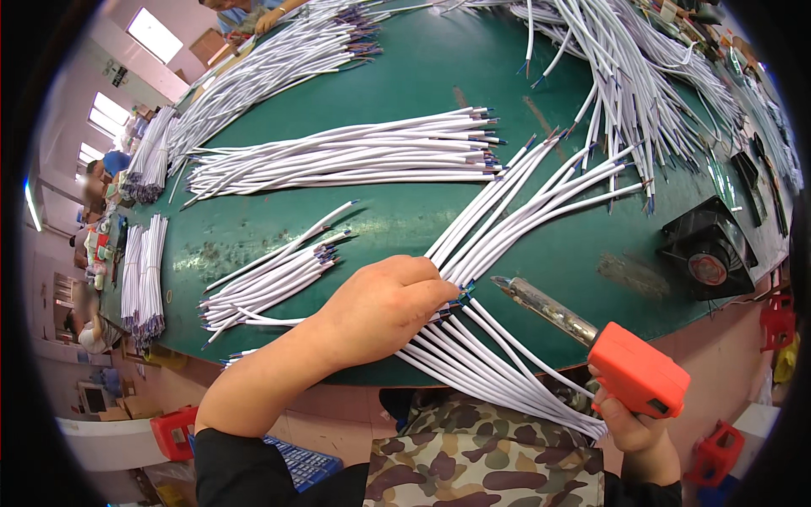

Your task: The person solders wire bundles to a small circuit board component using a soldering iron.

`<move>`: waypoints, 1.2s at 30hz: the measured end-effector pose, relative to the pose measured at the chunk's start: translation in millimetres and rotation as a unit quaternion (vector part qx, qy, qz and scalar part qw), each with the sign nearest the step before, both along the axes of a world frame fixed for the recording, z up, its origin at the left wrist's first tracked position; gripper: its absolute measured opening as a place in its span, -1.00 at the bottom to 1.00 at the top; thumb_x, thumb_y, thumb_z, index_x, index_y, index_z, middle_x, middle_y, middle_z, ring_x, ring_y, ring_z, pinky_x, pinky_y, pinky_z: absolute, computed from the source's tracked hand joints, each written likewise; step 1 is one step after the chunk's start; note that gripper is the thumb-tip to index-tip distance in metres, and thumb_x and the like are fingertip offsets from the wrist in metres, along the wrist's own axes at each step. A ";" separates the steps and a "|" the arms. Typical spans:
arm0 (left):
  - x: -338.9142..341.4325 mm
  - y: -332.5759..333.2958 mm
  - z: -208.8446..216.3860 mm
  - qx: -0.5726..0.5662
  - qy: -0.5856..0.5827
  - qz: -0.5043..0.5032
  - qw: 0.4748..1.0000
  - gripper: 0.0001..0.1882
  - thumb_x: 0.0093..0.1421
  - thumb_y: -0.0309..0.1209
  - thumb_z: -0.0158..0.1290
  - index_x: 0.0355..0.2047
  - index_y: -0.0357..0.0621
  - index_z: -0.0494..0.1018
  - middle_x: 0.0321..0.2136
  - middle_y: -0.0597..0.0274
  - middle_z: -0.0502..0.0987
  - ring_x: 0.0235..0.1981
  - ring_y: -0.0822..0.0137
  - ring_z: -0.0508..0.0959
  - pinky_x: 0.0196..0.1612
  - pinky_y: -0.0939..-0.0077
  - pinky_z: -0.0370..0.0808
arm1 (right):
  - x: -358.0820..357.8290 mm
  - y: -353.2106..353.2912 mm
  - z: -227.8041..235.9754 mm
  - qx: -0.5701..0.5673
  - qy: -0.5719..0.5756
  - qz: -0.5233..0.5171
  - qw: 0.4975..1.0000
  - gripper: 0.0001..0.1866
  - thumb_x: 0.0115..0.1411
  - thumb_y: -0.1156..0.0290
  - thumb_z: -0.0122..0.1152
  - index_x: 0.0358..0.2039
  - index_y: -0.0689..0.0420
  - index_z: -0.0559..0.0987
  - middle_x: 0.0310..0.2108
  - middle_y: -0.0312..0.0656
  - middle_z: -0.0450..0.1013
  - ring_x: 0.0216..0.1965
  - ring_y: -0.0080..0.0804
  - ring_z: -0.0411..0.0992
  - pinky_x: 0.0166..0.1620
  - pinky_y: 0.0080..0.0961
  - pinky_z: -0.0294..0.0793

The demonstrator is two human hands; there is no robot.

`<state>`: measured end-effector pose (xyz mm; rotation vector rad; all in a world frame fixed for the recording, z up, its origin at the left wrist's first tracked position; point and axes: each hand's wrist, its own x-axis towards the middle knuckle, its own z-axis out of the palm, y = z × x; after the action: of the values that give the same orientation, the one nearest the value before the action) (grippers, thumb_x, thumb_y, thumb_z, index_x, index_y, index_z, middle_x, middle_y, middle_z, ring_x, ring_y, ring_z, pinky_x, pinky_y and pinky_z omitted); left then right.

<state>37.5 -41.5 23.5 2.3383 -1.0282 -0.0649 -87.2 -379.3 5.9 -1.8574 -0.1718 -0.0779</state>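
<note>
My left hand [384, 304] is closed in a pinch at the stripped, coloured wire ends of white cables, over the table's near edge. My right hand [629, 427] grips a soldering gun [639, 370] by its orange-red body. Its metal barrel points up and left, and the tip is just right of my left fingertips, apart from them. A fan of white cables [481, 367] runs from under my left hand toward my right hand and over my lap. Another spread of white cables [498, 228] leads away up and right from the pinched spot.
On the green table [422, 68] lie a long cable bundle [346, 156], a shorter bundle [274, 287] and a large cable heap [617, 68] at far right. A black fan [708, 249] stands at the right edge. Another person's hand [269, 21] shows at the far left.
</note>
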 end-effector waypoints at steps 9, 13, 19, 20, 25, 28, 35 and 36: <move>4.3 -4.7 1.5 0.030 0.013 -0.025 0.999 -0.66 0.01 -0.60 0.24 -0.14 -0.17 0.59 -0.32 0.09 0.53 -0.31 0.03 0.55 -0.26 0.22 0.54 | 13.8 -4.4 -5.5 -0.094 -0.095 0.096 0.986 -0.70 0.03 0.47 0.34 -0.19 0.26 0.62 -0.30 -0.08 0.58 -0.35 -0.19 0.59 -0.25 -0.41 0.58; 6.5 -5.8 1.5 0.045 0.011 -0.037 0.998 -0.64 0.00 -0.61 0.23 -0.14 -0.16 0.59 -0.33 0.10 0.53 -0.30 0.04 0.55 -0.26 0.22 0.53 | 16.6 -5.4 -11.7 -0.104 -0.114 0.127 0.980 -0.58 0.04 0.46 0.37 -0.06 0.30 0.56 -0.18 -0.05 0.57 -0.31 -0.19 0.60 -0.22 -0.38 0.61; 6.4 -4.4 0.7 0.047 0.029 -0.030 0.998 -0.68 0.04 -0.58 0.18 -0.15 -0.16 0.59 -0.34 0.12 0.49 -0.28 0.03 0.53 -0.23 0.20 0.52 | 17.8 -4.9 -18.2 -0.108 -0.152 0.136 0.973 -0.51 0.06 0.49 0.37 0.02 0.34 0.50 -0.08 -0.01 0.53 -0.28 -0.16 0.60 -0.21 -0.37 0.61; 6.4 -4.4 0.5 0.049 0.019 -0.030 0.998 -0.64 -0.01 -0.62 0.22 -0.14 -0.14 0.59 -0.33 0.12 0.52 -0.31 0.04 0.55 -0.26 0.23 0.53 | 18.4 -4.6 -17.3 -0.111 -0.146 0.146 0.972 -0.51 0.06 0.50 0.37 0.02 0.34 0.50 -0.06 -0.01 0.52 -0.27 -0.15 0.61 -0.21 -0.37 0.61; 8.1 -6.4 3.3 0.065 0.020 -0.037 0.997 -0.66 0.00 -0.61 0.22 -0.15 -0.15 0.59 -0.34 0.13 0.52 -0.31 0.04 0.55 -0.26 0.23 0.53 | 19.4 -1.9 -19.8 -0.086 -0.134 0.154 0.975 -0.50 0.07 0.51 0.39 0.04 0.35 0.49 -0.03 0.00 0.51 -0.22 -0.16 0.61 -0.16 -0.36 0.62; 8.1 -7.2 5.1 0.071 0.023 -0.040 0.996 -0.67 0.01 -0.61 0.21 -0.16 -0.15 0.59 -0.33 0.13 0.51 -0.30 0.04 0.54 -0.25 0.23 0.53 | 19.4 -0.5 -19.3 -0.085 -0.131 0.148 0.977 -0.49 0.07 0.51 0.41 0.04 0.35 0.49 -0.01 0.00 0.51 -0.20 -0.16 0.61 -0.13 -0.36 0.61; 7.5 -6.8 4.7 0.072 0.023 -0.039 0.996 -0.65 0.01 -0.59 0.23 -0.14 -0.15 0.58 -0.33 0.12 0.50 -0.29 0.03 0.54 -0.22 0.22 0.52 | 25.0 1.9 -18.5 -0.107 -0.157 0.155 0.970 -0.46 0.05 0.54 0.42 0.06 0.36 0.47 -0.03 0.02 0.53 -0.21 -0.17 0.61 -0.14 -0.40 0.61; 7.9 -7.0 4.6 0.072 0.023 -0.041 0.996 -0.65 0.01 -0.59 0.23 -0.14 -0.15 0.58 -0.33 0.12 0.50 -0.29 0.03 0.54 -0.22 0.22 0.52 | 25.4 2.3 -17.7 -0.107 -0.157 0.153 0.970 -0.46 0.05 0.54 0.42 0.06 0.36 0.47 -0.03 0.02 0.53 -0.21 -0.17 0.61 -0.14 -0.40 0.61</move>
<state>45.5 -48.5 28.1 2.4098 -1.1285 -0.2307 -61.8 -377.1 -11.8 -2.0024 -0.7080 -0.1428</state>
